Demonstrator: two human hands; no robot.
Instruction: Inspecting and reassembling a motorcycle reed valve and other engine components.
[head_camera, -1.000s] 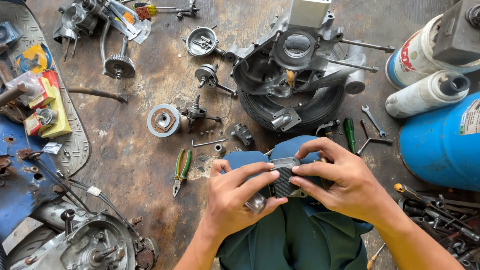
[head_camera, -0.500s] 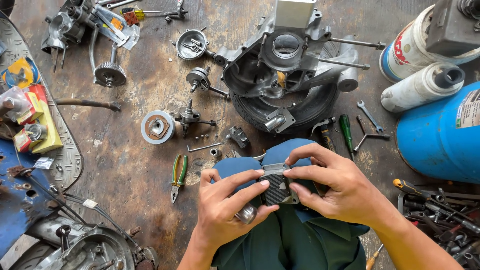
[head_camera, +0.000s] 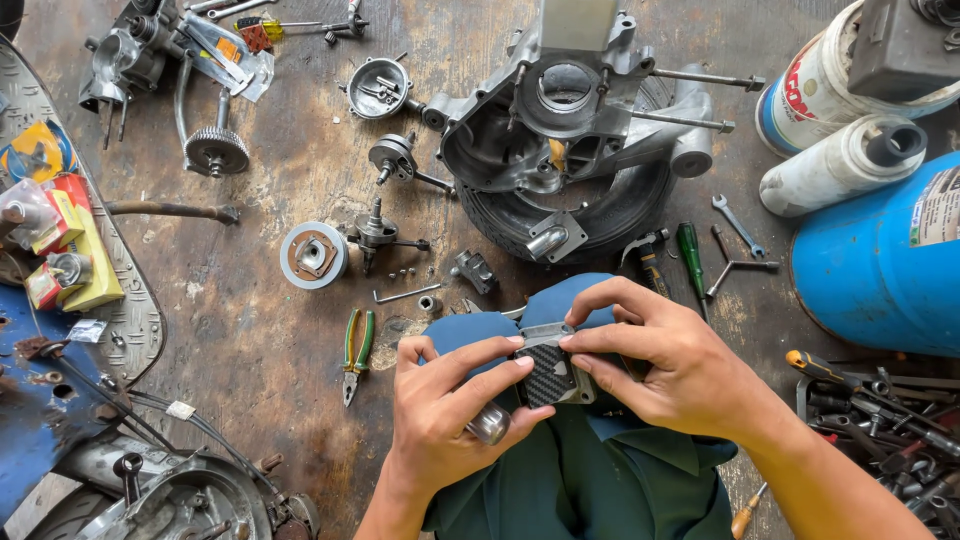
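Both my hands hold a small grey metal engine part with a black woven-pattern plate (head_camera: 548, 375) above my knees. My left hand (head_camera: 450, 415) grips it from the left, fingers laid over the plate, with a shiny round metal end (head_camera: 488, 423) showing under its fingers. My right hand (head_camera: 680, 365) grips it from the right, thumb and fingertips pressing the plate's top edge. Just beyond my knees an engine crankcase (head_camera: 560, 120) rests on a small tyre (head_camera: 610, 215).
On the stained wooden floor lie green-handled pliers (head_camera: 355, 350), a crankshaft (head_camera: 378, 235), a round pulley (head_camera: 313, 255), a hex key (head_camera: 405, 294), a green screwdriver (head_camera: 690, 250) and a spanner (head_camera: 738, 226). A blue drum (head_camera: 880, 260) and heaped tools (head_camera: 880, 410) stand right.
The view has drifted slightly, so the floor things sit a little lower and left. My fingers shifted on the plate; both hands keep their hold of the part.
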